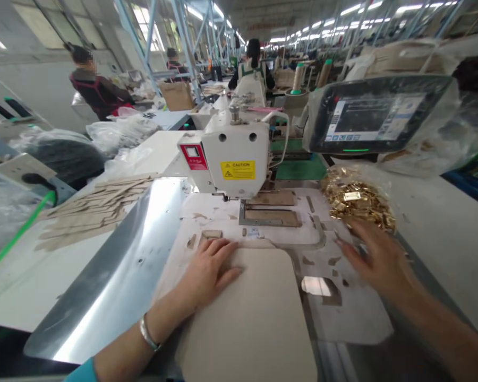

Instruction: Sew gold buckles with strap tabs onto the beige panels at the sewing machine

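Beige panel point(255, 313) lies flat on the work plate in front of the sewing machine point(231, 154), with the left hand point(209, 268) resting on its upper left corner, palm down, fingers spread, gripping nothing. The right hand point(376, 254) — blurred, fingers stretched out open — hovers just beside the heap of gold metal fittings point(356, 204).

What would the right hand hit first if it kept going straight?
Probably the pile of gold clips just beyond the right hand, though the blur leaves depth unclear.

Garment factory floor, industrial sewing machine point(231, 159), control screen point(376, 114), rows of workstations
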